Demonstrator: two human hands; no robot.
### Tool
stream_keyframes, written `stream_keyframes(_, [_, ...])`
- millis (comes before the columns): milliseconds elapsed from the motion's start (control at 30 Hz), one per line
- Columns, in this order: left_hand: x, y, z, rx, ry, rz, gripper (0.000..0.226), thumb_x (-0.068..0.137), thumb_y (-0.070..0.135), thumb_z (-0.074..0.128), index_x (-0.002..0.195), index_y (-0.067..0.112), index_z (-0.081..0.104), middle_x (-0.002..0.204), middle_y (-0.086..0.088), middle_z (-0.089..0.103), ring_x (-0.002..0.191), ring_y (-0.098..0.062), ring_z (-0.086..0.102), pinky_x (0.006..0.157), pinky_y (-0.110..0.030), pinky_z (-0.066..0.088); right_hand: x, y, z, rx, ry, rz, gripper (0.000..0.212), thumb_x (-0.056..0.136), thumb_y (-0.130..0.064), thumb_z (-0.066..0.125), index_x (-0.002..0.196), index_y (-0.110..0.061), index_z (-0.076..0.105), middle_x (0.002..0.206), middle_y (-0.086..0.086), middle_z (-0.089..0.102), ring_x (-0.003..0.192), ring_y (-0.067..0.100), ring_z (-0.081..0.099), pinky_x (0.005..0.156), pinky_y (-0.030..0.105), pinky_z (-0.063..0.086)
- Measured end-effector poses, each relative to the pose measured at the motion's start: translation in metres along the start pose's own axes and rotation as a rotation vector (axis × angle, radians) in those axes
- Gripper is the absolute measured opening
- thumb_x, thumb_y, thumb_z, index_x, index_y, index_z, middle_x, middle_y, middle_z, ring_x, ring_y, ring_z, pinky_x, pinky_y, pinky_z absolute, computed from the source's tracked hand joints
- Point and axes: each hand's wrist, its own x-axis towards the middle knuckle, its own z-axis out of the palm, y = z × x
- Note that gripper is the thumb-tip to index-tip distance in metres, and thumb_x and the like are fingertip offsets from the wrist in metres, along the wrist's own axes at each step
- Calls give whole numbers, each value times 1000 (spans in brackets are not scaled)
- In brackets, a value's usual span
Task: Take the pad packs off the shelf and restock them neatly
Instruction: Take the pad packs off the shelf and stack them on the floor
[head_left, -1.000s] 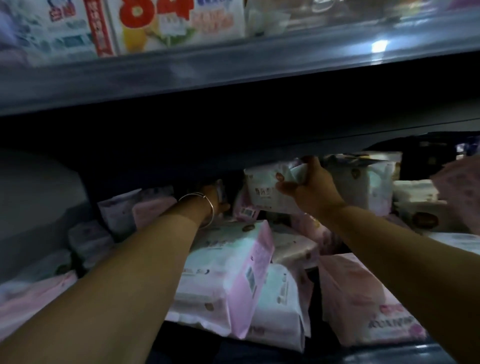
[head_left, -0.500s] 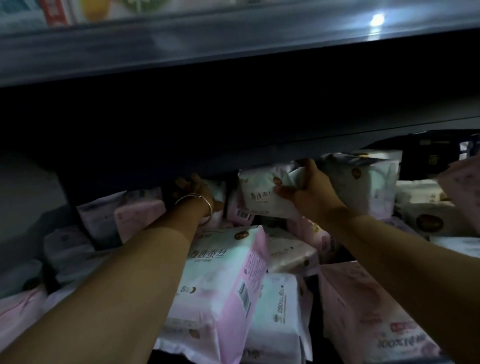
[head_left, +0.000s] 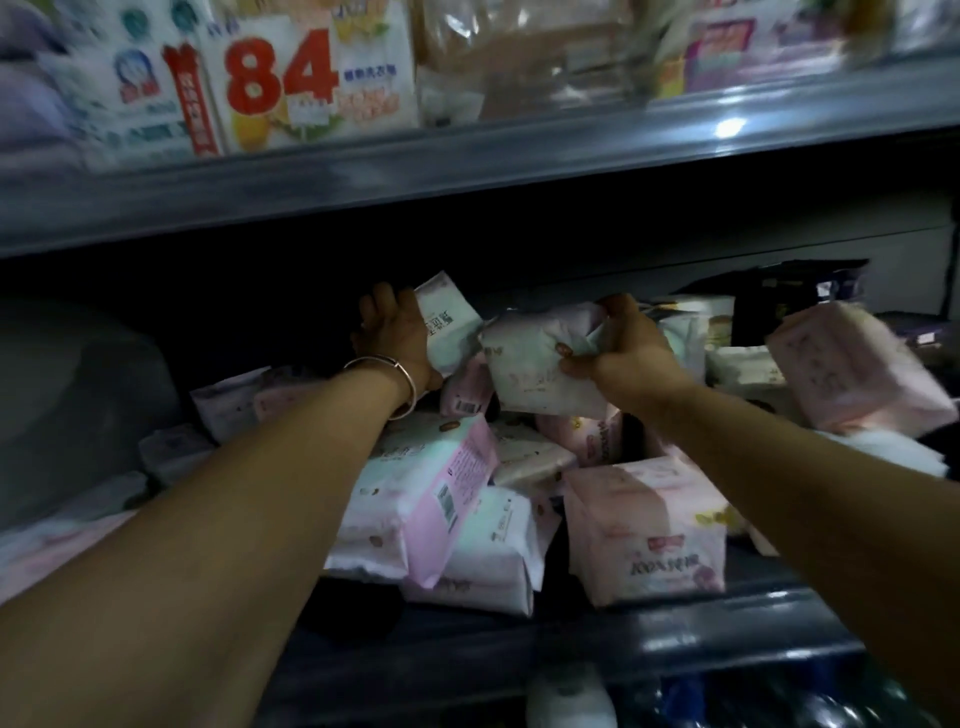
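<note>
- Gripping one pad pack each, both hands were up at the back of the middle shelf (head_left: 467, 639), under the upper shelf (head_left: 467, 171).
- Left hand (head_left: 395, 332) was wrapped round the side of a white pack (head_left: 449, 322), held upright and tilted; thumb hidden behind it, fingers on the far edge. Bracelet (head_left: 395, 376) on that wrist.
- Right hand (head_left: 623, 353) pinched a pale pink pack (head_left: 530, 369) at its top-right corner, where the wrapper was bunched; fingers curled over the crimped end, thumb underneath.
- The 2 packs were touching or nearly so at mid-shelf, lifted above the rest.
- Remaining packs lay in a loose heap below: a big pink-and-white pack (head_left: 415, 493) leaning on edge, a pink pack w/ red label (head_left: 649, 530) at the front right, another pink pack (head_left: 852, 369) tilted far right. Not neat yet, so prob early in the job.
- Handling, my read: packs looked light, soft, squashy; film wrapper creased under the fingers, so no stiffness to rely on. Film likely slick.
- Best hold IMO: span the short sides w/ the whole hand, like the left one did. Corner pinch on the seal works for a light pack but lets it swing, could slip or tear the seam.
- Not fragile; a drop wouldn't hurt them.
- Risk: dragging one out from the heap could topple the leaning pack off the front edge.
- Detergent bag (head_left: 306, 88) sat on the upper shelf, blurred.
</note>
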Motion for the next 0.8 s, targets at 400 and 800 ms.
stream_keyframes(400, [-118,80,-80,69,113,172,82,61,29,81,127,6,37,129,-16,32,117,-33,34,87,-41,39,-126,-29,-127,232,-95,57,46,76,4,71,110,-13,44,88,-4,55,75,7,57,58,21,51])
stream_keyframes(800, [-255,108,-57,197,-11,366,78,66,28,78,128,7,36,127,-13,37,114,-30,36,89,-40,32,-242,30,-174,211,-296,261,47,74,5,72,112,-11,49,104,9,61,100,26,60,88,44,52])
